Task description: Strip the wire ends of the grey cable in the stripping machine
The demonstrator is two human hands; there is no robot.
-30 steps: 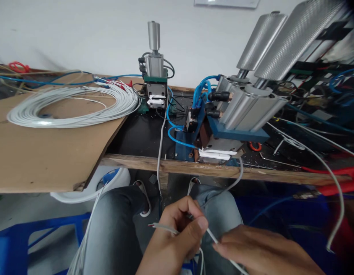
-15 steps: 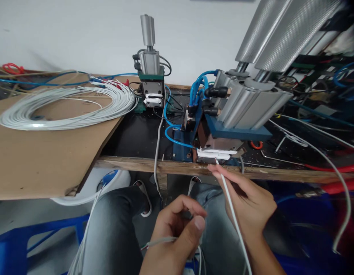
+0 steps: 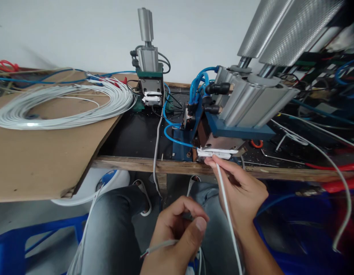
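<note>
My right hand [image 3: 240,187] pinches a white cable [image 3: 227,202] near its end, thumb and fingertips right at the white-wrapped jaws [image 3: 217,153] of the blue-and-silver pneumatic machine [image 3: 245,103]. The cable's tip is hidden by the fingers and jaws. Lower down and to the left, my left hand [image 3: 179,233] is closed in a loose curl. A grey-white cable [image 3: 162,245] with thin coloured wires at its stripped end lies across that hand, held under the thumb. More white cable hangs below it, partly hidden.
A coil of white cable [image 3: 65,124] lies on cardboard [image 3: 50,160] at the left. Behind stands a smaller pneumatic machine [image 3: 149,61]. Blue air hoses [image 3: 171,126] run between the machines. The bench's wooden edge [image 3: 131,164] crosses in front. Loose cables and red handles [image 3: 341,185] are at the right.
My right hand has moved slightly up and left, bringing the cable's end from just in front of the jaws to them. My left hand keeps nearly the same pose.
</note>
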